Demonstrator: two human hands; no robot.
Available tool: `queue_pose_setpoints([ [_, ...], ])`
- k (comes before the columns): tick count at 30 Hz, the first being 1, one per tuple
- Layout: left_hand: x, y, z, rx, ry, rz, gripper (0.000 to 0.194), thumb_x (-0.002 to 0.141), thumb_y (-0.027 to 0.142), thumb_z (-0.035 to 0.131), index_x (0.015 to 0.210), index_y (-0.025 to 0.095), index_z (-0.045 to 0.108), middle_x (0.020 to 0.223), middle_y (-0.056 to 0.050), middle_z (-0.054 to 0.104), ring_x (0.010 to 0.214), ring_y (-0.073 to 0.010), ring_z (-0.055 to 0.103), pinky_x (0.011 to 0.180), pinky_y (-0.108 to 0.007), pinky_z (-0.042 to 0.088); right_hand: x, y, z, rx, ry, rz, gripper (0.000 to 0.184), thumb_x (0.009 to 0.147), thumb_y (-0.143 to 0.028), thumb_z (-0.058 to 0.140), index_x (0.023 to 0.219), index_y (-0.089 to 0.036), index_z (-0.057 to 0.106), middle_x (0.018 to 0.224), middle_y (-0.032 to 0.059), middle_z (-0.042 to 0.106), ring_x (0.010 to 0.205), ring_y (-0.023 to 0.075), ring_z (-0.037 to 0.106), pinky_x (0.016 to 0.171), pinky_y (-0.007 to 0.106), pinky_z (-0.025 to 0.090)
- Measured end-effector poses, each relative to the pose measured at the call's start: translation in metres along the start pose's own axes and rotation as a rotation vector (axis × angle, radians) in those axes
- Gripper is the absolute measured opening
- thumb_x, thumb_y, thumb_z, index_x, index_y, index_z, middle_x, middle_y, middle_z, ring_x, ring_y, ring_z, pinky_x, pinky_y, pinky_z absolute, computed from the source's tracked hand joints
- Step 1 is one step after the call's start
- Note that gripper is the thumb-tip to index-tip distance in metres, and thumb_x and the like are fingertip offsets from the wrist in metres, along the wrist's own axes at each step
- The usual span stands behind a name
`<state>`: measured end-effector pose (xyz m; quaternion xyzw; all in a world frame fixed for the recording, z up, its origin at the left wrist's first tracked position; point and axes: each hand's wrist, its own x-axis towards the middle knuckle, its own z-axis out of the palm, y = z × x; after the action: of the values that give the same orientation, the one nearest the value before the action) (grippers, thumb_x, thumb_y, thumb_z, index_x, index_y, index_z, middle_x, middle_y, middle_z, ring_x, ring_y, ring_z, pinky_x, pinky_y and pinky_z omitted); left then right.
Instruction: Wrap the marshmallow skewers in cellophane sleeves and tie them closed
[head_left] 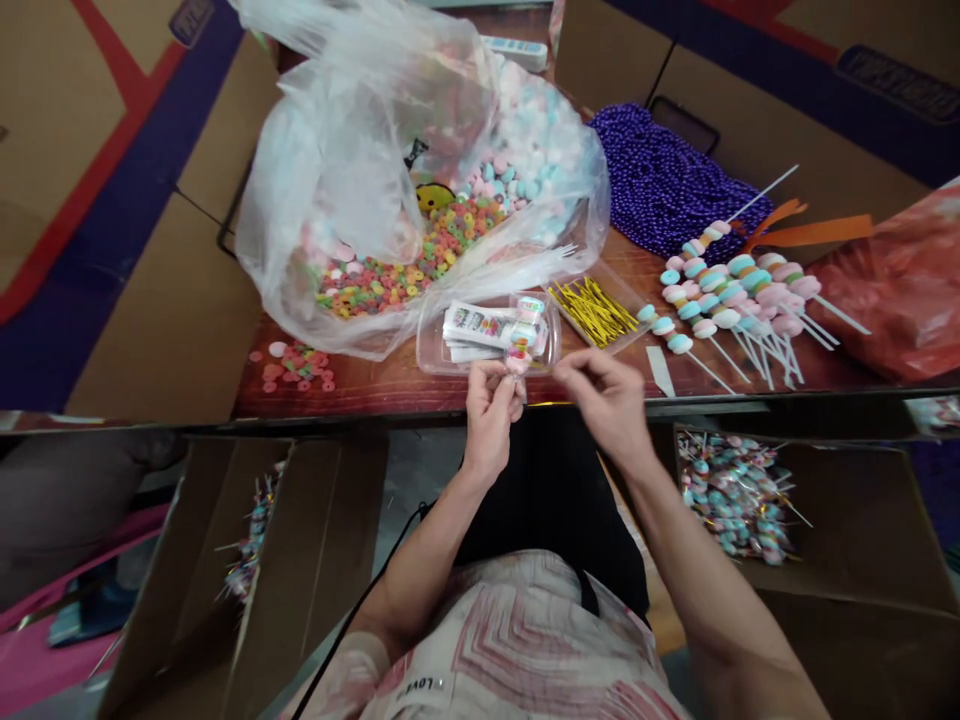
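Note:
My left hand [491, 410] pinches the lower end of a wrapped candy skewer [520, 345], held upright at the table's front edge with pink, white and blue pieces inside clear film. Just to the right, my right hand [607, 395] has thumb and fingertips pressed together; what they hold, if anything, is too small to make out. A thin gold strip [551, 404] shows between the hands. Behind the skewer sits a clear plastic tray [429, 352] with printed wrappers [476, 328]. Gold twist ties [594, 310] lie in a flat clear bag beside it.
A large clear bag [330, 130] holds ring candies and marshmallows. Unwrapped candy skewers [720, 290] are heaped at right, by purple bead strings [667, 180] and a red bag [892, 290]. Loose candy rings [300, 368] lie left. Below stand cartons [847, 500] [322, 540] with wrapped skewers.

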<state>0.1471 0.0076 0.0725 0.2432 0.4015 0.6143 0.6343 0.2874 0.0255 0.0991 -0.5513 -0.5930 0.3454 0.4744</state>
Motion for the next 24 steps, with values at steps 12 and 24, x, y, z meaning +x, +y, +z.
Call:
queue_pose_setpoints([
  [12,-0.017,-0.008,0.0,0.08,-0.108,-0.058,0.031,0.077,0.037,0.08,0.079,0.018,0.055,0.067,0.005,0.052,0.051,-0.0032,0.035,0.047,-0.015,0.026,-0.045,0.007,0.03,0.223,0.068,0.172,0.023,0.084,-0.033,0.067,0.069,-0.021,0.054,0.064,-0.0036,0.053,0.057,0.011,0.045,0.054,0.025,0.038],
  [24,-0.017,0.015,-0.002,-0.298,-0.351,-0.81,0.026,0.08,0.021,0.078,0.079,0.015,0.052,0.054,0.009,0.031,0.042,-0.0019,0.018,0.035,-0.01,0.009,-0.053,0.01,-0.004,0.24,-0.189,0.089,0.025,0.09,-0.045,0.061,0.081,-0.022,0.055,0.09,0.0036,0.056,0.081,0.0183,0.053,0.072,0.031,0.046],
])
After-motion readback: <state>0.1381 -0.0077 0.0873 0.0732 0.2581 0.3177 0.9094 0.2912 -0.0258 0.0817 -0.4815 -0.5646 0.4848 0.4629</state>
